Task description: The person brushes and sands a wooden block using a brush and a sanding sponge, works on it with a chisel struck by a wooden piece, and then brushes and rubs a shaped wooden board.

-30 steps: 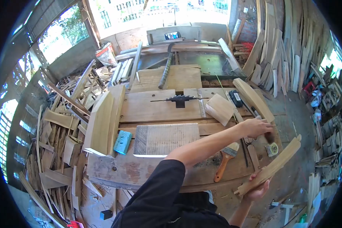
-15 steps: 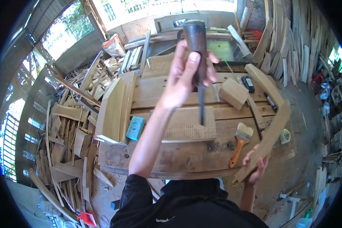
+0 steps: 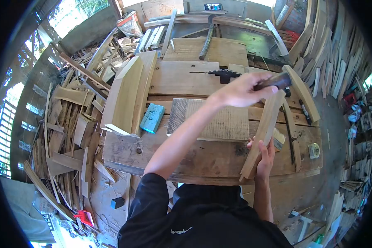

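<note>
My left hand (image 3: pixel 244 90) is closed round the dark handle of a tool (image 3: pixel 280 81); the tool's blade cannot be made out. Just below it is the upper end of a long wooden piece (image 3: pixel 263 130), held at a slant over the right part of the bench. The fingers of my right hand (image 3: pixel 265 160) grip that piece near its lower end. Left of the piece, a thick wooden block (image 3: pixel 219 122) lies flat on the workbench (image 3: pixel 186 155). A brush (image 3: pixel 279 138) is partly hidden behind the piece and my right hand.
On the bench's left are a blue block (image 3: pixel 152 118) and angled boards (image 3: pixel 130 97). A black toothed part (image 3: pixel 224 75) sits towards the back. A tape roll (image 3: pixel 314 151), a marker (image 3: pixel 305 112) and a curved wooden piece (image 3: pixel 301 93) lie right. Scrap wood (image 3: pixel 72 124) fills the left floor.
My left hand took the dark-handled tool from the bench's right side, raised it, and has now brought it down to the right. The wooden piece has moved left and stands steeper in my right hand.
</note>
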Motion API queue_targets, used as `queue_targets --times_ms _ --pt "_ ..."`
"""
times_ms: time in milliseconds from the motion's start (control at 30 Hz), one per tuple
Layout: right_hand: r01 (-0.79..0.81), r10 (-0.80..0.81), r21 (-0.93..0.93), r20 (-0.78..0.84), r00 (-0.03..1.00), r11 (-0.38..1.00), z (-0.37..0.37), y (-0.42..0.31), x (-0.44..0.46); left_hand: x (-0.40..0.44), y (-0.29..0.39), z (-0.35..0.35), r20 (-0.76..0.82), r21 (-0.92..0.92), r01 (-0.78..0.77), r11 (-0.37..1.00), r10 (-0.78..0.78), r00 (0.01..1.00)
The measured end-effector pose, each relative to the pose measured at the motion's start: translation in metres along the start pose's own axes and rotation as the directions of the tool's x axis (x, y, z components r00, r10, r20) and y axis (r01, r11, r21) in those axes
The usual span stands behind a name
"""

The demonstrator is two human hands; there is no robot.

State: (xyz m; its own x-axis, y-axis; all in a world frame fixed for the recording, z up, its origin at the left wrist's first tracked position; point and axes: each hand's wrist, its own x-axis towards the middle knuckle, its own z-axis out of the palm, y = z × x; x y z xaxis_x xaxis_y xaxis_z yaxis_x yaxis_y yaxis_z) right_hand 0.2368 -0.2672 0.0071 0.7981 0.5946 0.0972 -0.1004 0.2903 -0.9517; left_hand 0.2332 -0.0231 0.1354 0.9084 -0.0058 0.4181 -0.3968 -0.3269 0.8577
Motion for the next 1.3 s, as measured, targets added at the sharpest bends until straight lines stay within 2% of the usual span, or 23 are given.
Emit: queue_targets --times_ms 33,67,133,167,233,333,433,500,533,600,633,700,733,800,933,1000,1033,1100,1133,1200,1233,1267,1300 --pt "-0.003 0.003 -0.002 0.004 1.000 1.000 0.001 0.003 0.001 0.001 0.001 0.004 -0.016 0.165 0.016 0.986 -0.013 1.000" --pt "-0.027 0.028 0.053 -0.019 0.999 0.998 0.002 0.004 0.003 0.001 0.000 0.014 -0.024 0.165 0.019 0.986 -0.015 1.000" --pt "-0.056 0.060 0.108 -0.027 0.998 0.993 0.005 0.009 0.005 -0.002 -0.004 0.036 -0.103 0.361 -0.262 0.895 0.318 0.943" --pt "-0.071 0.077 0.120 -0.047 0.996 0.990 0.006 0.013 0.006 -0.008 -0.003 0.042 -0.112 0.369 -0.254 0.894 0.314 0.943" --pt "-0.098 0.106 0.134 -0.058 0.993 0.986 0.007 0.019 0.008 -0.019 0.003 0.053 -0.091 0.534 -0.091 0.841 0.164 0.982" --pt "-0.108 0.115 0.218 -0.021 0.993 0.970 0.000 0.024 0.015 -0.026 -0.006 0.065 -0.156 0.541 0.035 0.841 0.059 0.986" --pt "-0.012 0.064 0.354 -0.137 0.989 0.935 -0.007 0.015 0.015 -0.024 -0.013 0.071 -0.162 0.633 0.097 0.768 0.009 0.987" --pt "0.054 0.083 0.368 -0.347 0.934 0.928 -0.009 -0.010 0.009 -0.029 -0.007 0.077 -0.183 0.661 0.064 0.748 0.078 0.980" --pt "0.059 0.078 0.374 -0.342 0.936 0.925 -0.022 -0.014 0.010 -0.031 -0.004 0.077 -0.201 0.683 0.037 0.729 0.139 0.970" --pt "0.069 -0.043 0.143 -0.180 0.983 0.987 -0.059 -0.025 0.010 -0.029 -0.010 0.077 -0.143 0.708 0.018 0.706 0.119 0.982" --pt "0.074 -0.046 0.144 -0.190 0.981 0.987 -0.069 -0.031 0.007 -0.026 -0.012 0.077 -0.146 0.711 0.029 0.703 0.107 0.984" --pt "0.149 -0.161 -0.128 -0.095 0.982 0.981 -0.078 -0.058 0.003 -0.020 -0.017 0.080 -0.147 0.710 0.029 0.703 0.108 0.983" --pt "0.160 -0.173 -0.133 -0.099 0.980 0.978 -0.084 -0.064 0.004 -0.018 -0.020 0.082 -0.156 0.700 0.044 0.712 0.092 0.983" --pt "0.309 -0.371 -0.335 -0.137 0.919 0.890 -0.091 -0.073 0.003 -0.014 -0.018 0.084 -0.162 0.689 0.057 0.723 0.077 0.984" --pt "0.286 -0.327 -0.193 -0.233 0.916 0.939 -0.087 -0.098 0.000 -0.004 -0.004 0.089 -0.250 0.641 -0.019 0.768 0.231 0.940" --pt "0.093 -0.088 -0.297 0.029 0.996 0.950 -0.081 -0.109 -0.006 -0.001 0.000 0.090 -0.286 0.624 -0.058 0.779 0.298 0.911" --pt "0.103 -0.100 -0.294 0.027 0.995 0.950 -0.079 -0.104 -0.004 -0.002 0.001 0.088 -0.296 0.615 -0.053 0.787 0.293 0.909" --pt "0.265 -0.295 -0.184 -0.166 0.941 0.947 -0.072 -0.089 -0.002 -0.003 -0.001 0.083 -0.307 0.605 -0.043 0.795 0.283 0.909" --pt "0.257 -0.289 -0.189 -0.166 0.943 0.948 -0.068 -0.086 -0.001 -0.003 -0.002 0.082 -0.313 0.604 -0.027 0.797 0.268 0.911" --pt "0.412 -0.406 -0.071 -0.385 0.829 0.908 -0.061 -0.087 0.006 -0.003 -0.003 0.085 -0.318 0.597 -0.018 0.802 0.257 0.912" --pt "0.417 -0.411 -0.073 -0.386 0.826 0.906 -0.061 -0.091 0.003 -0.004 -0.003 0.085 -0.314 0.579 -0.035 0.814 0.262 0.913" --pt "0.326 -0.378 -0.293 -0.141 0.915 0.899 -0.064 -0.099 -0.002 -0.003 -0.003 0.084 -0.308 0.565 -0.054 0.823 0.271 0.912" --pt "0.274 -0.268 -0.509 0.087 0.960 0.816 -0.068 -0.102 -0.005 -0.003 -0.004 0.082 -0.300 0.572 -0.065 0.817 0.282 0.911"
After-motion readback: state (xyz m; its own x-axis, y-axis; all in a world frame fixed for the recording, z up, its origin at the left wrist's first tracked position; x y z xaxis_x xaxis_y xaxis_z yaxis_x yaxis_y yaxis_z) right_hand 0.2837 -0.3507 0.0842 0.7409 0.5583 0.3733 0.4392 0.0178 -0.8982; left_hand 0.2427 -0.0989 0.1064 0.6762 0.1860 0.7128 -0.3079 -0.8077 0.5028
